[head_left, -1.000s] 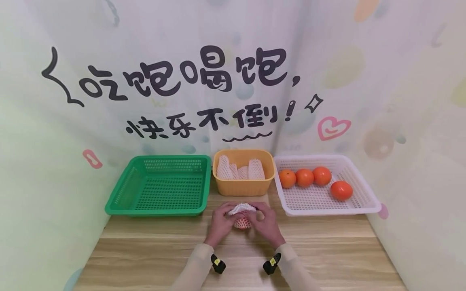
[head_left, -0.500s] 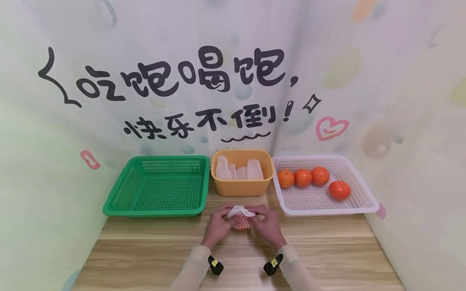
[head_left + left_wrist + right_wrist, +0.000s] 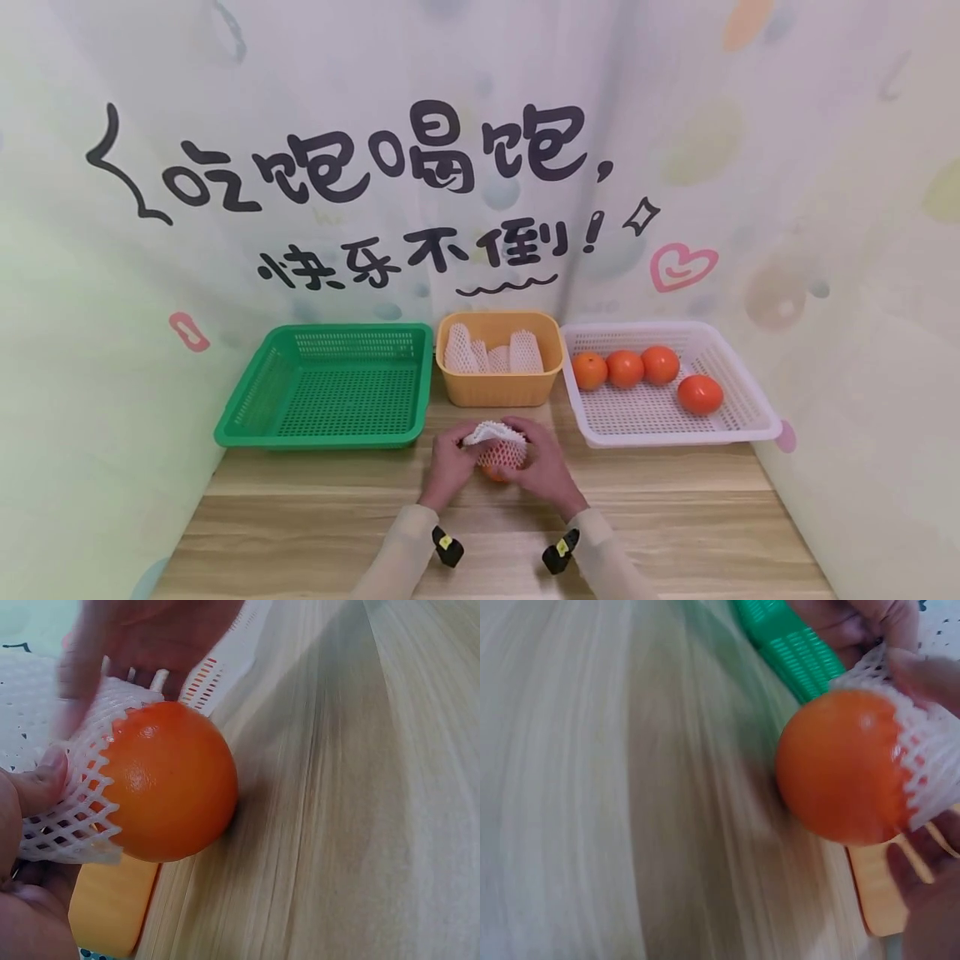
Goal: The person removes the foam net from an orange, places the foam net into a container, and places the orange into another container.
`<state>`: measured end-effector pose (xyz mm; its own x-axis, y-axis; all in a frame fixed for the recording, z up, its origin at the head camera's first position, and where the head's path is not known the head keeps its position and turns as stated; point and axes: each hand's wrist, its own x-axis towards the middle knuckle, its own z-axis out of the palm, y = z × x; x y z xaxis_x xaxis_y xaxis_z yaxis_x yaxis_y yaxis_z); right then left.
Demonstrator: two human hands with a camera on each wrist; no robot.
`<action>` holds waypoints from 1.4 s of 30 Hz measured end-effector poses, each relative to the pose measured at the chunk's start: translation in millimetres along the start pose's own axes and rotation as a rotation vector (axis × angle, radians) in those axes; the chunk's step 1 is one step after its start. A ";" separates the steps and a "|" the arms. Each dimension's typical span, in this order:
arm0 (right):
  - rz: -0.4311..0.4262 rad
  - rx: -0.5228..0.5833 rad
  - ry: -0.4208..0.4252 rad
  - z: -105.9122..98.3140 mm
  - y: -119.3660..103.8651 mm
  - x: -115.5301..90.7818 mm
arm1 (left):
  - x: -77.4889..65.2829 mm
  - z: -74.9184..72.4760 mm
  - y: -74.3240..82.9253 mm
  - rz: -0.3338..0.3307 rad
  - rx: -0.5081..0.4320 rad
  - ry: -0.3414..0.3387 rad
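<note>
In the left wrist view a smooth, glossy, orange-red fruit like a tomato [image 3: 180, 784] rests at the wooden table, its lower part bare. A white foam fruit net [image 3: 86, 776] covers its other end, with a loose rim rising above it. My left hand [image 3: 448, 462] pinches the net's side, thumb [image 3: 45, 780] pressed on the mesh. My right hand [image 3: 549, 467] is curled about the opposite side of net and fruit, thumb in front and fingers [image 3: 922, 855] behind, partly blurred. The net hides the fruit's upper part.
Behind the hands stands a yellow bin [image 3: 498, 390] holding several foam nets [image 3: 527, 350]. To its left is a green basket [image 3: 322, 437]. A white basket [image 3: 682, 435] on the right holds several orange-red fruits [image 3: 660, 365]. A printed wall cloth hangs behind.
Earlier the mesh reached down over the fruit's lower end; now bare fruit shows below its edge. The right hand has shifted round the side, and the net's rim sits slightly left.
</note>
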<state>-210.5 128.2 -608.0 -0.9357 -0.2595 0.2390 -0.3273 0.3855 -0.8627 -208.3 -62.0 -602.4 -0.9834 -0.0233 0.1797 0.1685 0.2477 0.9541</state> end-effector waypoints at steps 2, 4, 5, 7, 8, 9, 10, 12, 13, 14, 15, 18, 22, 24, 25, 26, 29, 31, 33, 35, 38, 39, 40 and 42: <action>0.046 0.001 -0.065 0.3 2.6 -1.6 | -0.3 -0.2 0.9 -0.036 -0.014 -0.015; 0.076 -0.003 -0.103 0.4 4.5 -3.0 | -0.4 -0.2 1.9 -0.067 -0.036 -0.028; 0.087 -0.018 -0.111 0.4 5.3 -3.7 | -0.3 -0.2 2.4 -0.077 -0.049 -0.035; 0.099 -0.043 -0.114 0.3 5.6 -4.7 | 0.0 -0.2 3.1 -0.090 -0.089 -0.052; 0.097 -0.054 -0.114 0.1 5.3 -5.1 | 0.0 -0.3 3.4 -0.097 -0.106 -0.057; 0.102 -0.063 -0.114 -0.1 4.8 -5.5 | 0.0 -0.6 3.5 -0.104 -0.127 -0.064; 0.107 -0.076 -0.115 -0.4 4.3 -5.8 | 0.1 -1.1 3.5 -0.115 -0.147 -0.071; 0.115 -0.089 -0.118 -1.0 3.0 -6.2 | 0.3 -2.4 3.6 -0.130 -0.163 -0.084; 0.125 -0.091 -0.120 -1.2 2.4 -6.5 | 0.6 -3.5 3.6 -0.130 -0.157 -0.089; 0.139 -0.096 -0.121 -1.5 2.0 -6.7 | 1.2 -4.5 4.1 -0.142 -0.154 -0.093; 0.158 -0.100 -0.121 -1.7 1.7 -6.9 | 2.1 -5.7 4.7 -0.149 -0.150 -0.097; 0.198 -0.100 -0.126 -2.6 0.7 -7.3 | 6.3 -9.7 7.9 -0.153 -0.101 -0.087; 0.214 -0.101 -0.136 -3.4 0.8 -7.8 | 14.9 -15.1 17.0 -0.125 -0.045 -0.064; 0.209 -0.097 -0.140 -3.8 0.6 -7.8 | 19.9 -17.7 24.3 -0.096 -0.020 -0.053; 0.208 -0.095 -0.141 -4.1 0.4 -7.8 | 22.8 -18.6 28.2 -0.081 -0.016 -0.046; 0.204 -0.094 -0.142 -4.3 0.2 -7.9 | 25.8 -19.5 32.2 -0.063 -0.009 -0.038; 0.189 -0.087 -0.140 -4.7 -0.6 -8.0 | 36.1 -21.4 44.4 -0.034 -0.003 -0.005; 0.177 -0.089 -0.138 -4.9 -0.6 -8.1 | 44.2 -22.3 52.2 -0.027 0.000 0.013; 0.166 -0.092 -0.135 -5.0 -0.6 -8.1 | 52.7 -23.4 60.0 -0.034 0.029 0.031; 0.163 -0.094 -0.133 -4.9 -0.3 -8.0 | 62.2 -24.6 67.5 -0.043 0.054 0.042; 0.169 -0.094 -0.132 -4.6 -0.3 -8.0 | 76.8 -26.9 78.1 -0.061 0.090 0.044; 0.174 -0.097 -0.133 -4.4 -0.3 -8.1 | 81.9 -27.6 80.5 -0.068 0.101 0.042; 0.176 -0.098 -0.133 -4.1 -0.2 -8.1 | 87.0 -28.2 82.8 -0.073 0.107 0.040; 0.181 -0.103 -0.136 -3.7 -0.3 -8.3 | 96.4 -29.4 86.6 -0.084 0.122 0.034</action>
<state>-203.1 133.6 -608.1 -0.9561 -0.2925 0.0163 -0.1742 0.5228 -0.8345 -286.5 -71.3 -495.4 -0.9905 -0.0817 0.1103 0.0739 0.3595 0.9302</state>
